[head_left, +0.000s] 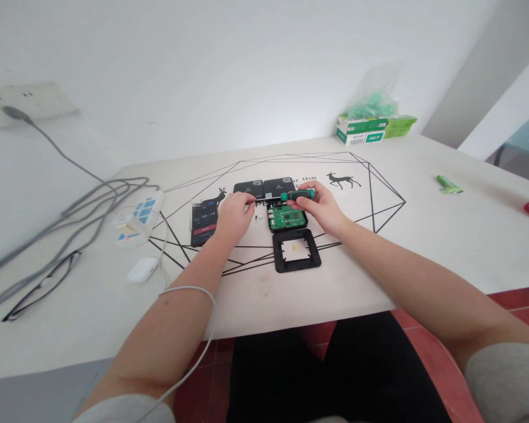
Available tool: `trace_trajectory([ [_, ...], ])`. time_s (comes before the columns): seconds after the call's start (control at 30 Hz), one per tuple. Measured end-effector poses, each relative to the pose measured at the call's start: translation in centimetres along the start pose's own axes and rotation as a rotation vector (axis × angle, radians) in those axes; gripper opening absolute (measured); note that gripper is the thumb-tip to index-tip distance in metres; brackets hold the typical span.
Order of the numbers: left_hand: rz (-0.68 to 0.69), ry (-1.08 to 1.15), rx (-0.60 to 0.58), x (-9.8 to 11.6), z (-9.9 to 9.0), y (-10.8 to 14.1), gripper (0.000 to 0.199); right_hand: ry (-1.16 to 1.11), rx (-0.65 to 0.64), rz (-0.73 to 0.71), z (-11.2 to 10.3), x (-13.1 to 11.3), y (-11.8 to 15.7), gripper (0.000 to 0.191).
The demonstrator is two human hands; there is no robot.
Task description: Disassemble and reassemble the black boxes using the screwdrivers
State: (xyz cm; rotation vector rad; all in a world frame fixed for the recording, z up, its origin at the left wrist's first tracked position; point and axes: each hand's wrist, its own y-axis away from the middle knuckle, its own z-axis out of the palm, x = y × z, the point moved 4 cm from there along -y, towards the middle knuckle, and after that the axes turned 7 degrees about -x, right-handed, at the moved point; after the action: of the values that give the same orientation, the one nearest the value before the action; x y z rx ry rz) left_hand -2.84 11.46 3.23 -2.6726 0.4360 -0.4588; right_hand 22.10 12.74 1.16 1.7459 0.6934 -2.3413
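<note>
Right hand (320, 205) clenched round screwdriver (300, 195); left hand (235, 216) at its tip—grip unclear; black cover (314, 251) near table's front edge (264, 329)

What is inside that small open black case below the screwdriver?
The black case holds a green circuit board with dark chips and light-coloured connectors along its left side. The board covers the bottom, so whatever lies beneath it can't be seen.
</note>
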Motion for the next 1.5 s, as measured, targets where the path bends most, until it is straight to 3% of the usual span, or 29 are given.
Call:
trace_trajectory([
  [0.5, 0.082, -0.074, -0.065, 0.2, 0.4, 0.0, 0.031, 0.089, -0.034, -0.026, -0.1, 0.8, -0.3, 0.055],
  [0.7, 0.157, -0.130, -0.102, 0.5, 0.4, 0.0, 0.033, 0.222, -0.035, -0.108, -0.4, 0.5, -0.2, 0.051],
  [0.87, 0.242, -0.066, -0.113, 1.3, 0.4, 0.5, 0.029, 0.442, 0.010, -0.274, -0.4, -0.8, 0.1, 0.040],
  [1.23, 0.206, 0.022, -0.204, 2.2, 0.6, 0.5, 0.031, 0.595, 0.116, -0.407, 0.2, -2.3, 1.0, 0.036],
  [1.5, 0.220, -0.001, -0.222, 2.3, 0.8, 0.5, 0.027, 0.618, 0.106, -0.393, 0.6, -2.9, 1.5, 0.037],
])
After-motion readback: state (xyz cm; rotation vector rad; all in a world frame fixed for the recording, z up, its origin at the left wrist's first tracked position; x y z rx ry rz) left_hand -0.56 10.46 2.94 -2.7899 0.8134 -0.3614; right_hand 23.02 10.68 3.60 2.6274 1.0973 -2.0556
